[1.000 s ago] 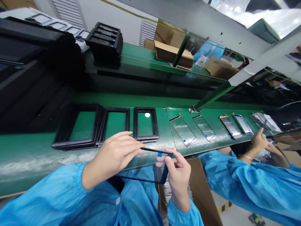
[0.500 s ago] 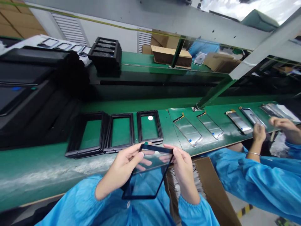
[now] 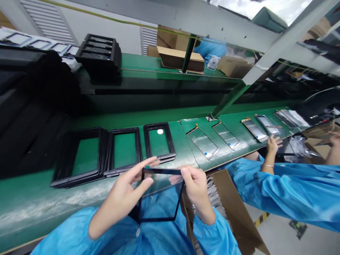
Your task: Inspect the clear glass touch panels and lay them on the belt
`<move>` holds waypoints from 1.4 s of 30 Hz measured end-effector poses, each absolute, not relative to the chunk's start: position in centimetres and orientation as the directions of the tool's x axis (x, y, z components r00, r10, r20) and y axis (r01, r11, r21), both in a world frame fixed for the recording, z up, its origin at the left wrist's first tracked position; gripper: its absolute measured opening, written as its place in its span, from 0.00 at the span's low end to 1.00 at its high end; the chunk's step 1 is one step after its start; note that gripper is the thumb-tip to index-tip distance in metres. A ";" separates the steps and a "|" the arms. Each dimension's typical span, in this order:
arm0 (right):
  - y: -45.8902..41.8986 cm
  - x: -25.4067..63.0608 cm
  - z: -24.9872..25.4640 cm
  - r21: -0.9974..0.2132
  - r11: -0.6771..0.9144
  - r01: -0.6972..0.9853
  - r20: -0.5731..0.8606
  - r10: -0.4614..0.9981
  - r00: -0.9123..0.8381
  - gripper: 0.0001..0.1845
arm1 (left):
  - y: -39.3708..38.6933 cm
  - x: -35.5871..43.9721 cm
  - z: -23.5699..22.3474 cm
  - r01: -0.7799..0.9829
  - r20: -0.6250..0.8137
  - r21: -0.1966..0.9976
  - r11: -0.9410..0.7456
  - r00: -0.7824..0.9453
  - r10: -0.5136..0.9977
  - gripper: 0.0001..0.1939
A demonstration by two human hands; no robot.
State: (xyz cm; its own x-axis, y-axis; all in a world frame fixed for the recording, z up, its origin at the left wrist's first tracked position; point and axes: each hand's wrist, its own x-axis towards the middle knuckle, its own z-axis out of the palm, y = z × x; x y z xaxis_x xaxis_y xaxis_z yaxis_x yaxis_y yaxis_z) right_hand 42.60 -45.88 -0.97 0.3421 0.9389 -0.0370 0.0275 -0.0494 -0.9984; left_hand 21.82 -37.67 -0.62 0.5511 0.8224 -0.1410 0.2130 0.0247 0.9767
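A clear glass panel with a black border (image 3: 160, 202) is tilted in front of my blue smock. My right hand (image 3: 197, 187) pinches its upper right corner, thumb on the near face and fingers seen through the glass behind. At the upper left corner is my left hand (image 3: 123, 189), its thumb and fingers spread apart around the edge. Whether it still touches the glass I cannot tell. A small green tab (image 3: 147, 167) shows at that corner. Just beyond lie stacked black frames (image 3: 172, 156), one stack with a white round sticker (image 3: 159, 131).
Two clear panels with blue tabs (image 3: 202, 141) (image 3: 225, 135) lie on the green bench (image 3: 186, 156). Further right, a co-worker's hand (image 3: 273, 144) is beside more panels (image 3: 253, 129). Dark stacked trays (image 3: 29, 117) rise at left. An open carton (image 3: 233, 212) stands below the bench.
My left hand's fingers have spread from the panel's corner, while my right hand keeps its pinch. The view has shifted rightward. The co-worker's hands have moved apart.
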 end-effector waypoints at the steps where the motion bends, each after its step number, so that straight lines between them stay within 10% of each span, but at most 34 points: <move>1: -45.7 42.3 -0.9 -0.996 -0.059 0.066 -0.038 0.959 0.281 0.20 | -37.5 21.8 -0.3 0.262 -0.075 0.959 -0.104 0.593 0.802 0.30; 4: -45.1 42.1 -0.8 -0.996 -0.063 0.060 -0.053 0.988 0.147 0.12 | -37.0 21.8 0.5 0.343 -0.088 0.904 -0.256 0.735 0.673 0.28; 10: -46.8 46.3 -2.6 -0.999 -0.032 0.019 -0.018 0.861 0.508 0.20 | -36.2 20.6 -0.3 0.163 -0.316 0.949 0.271 0.522 0.792 0.27; 15: -48.3 46.4 -4.0 -0.976 -0.086 -0.201 -0.170 0.874 0.454 0.26 | -36.3 19.9 -1.4 0.077 -0.283 0.958 0.276 0.414 0.865 0.31; 19: -48.2 44.9 -4.1 -0.984 -0.057 -0.167 -0.135 0.857 0.498 0.19 | -36.3 20.2 -1.2 0.316 0.025 0.934 -0.169 0.414 0.910 0.23; 22: -48.2 44.3 -3.7 -0.988 -0.080 -0.134 -0.136 0.867 0.479 0.18 | -36.0 20.9 -1.0 0.439 0.274 0.678 -0.589 0.593 0.758 0.19; 29: -48.9 43.8 -4.9 -0.987 -0.112 -0.119 -0.156 0.864 0.479 0.20 | -35.5 21.3 -1.1 0.361 0.280 0.587 -0.724 0.749 0.600 0.14; 33: -47.4 44.1 -6.5 -0.964 0.008 -0.265 -0.153 0.801 0.579 0.26 | -36.7 19.9 -0.2 0.370 0.565 0.663 -0.650 0.322 0.760 0.31; 36: -44.3 42.3 -6.8 -0.879 0.167 -0.447 -0.130 0.817 0.561 0.26 | -38.5 19.3 -0.4 -0.026 0.442 0.897 -0.442 -0.009 0.897 0.41; 39: -41.3 38.6 -6.2 -0.809 0.195 -0.554 -0.070 0.904 0.421 0.28 | -39.9 18.1 -0.8 -0.278 0.256 0.932 -0.232 0.053 0.965 0.25; 42: -39.8 35.8 -6.0 -0.839 0.123 -0.530 -0.017 0.968 0.251 0.39 | -39.1 13.7 0.7 0.066 0.432 0.902 -0.427 -0.171 0.886 0.09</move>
State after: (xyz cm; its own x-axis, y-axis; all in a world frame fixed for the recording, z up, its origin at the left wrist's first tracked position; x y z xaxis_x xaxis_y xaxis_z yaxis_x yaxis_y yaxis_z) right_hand 35.84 -39.85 -6.00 0.2512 0.9678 -0.0166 -0.5302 0.1232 -0.8389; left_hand 13.68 -39.06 0.65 -0.1710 0.8857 0.4317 0.0658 -0.4269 0.9019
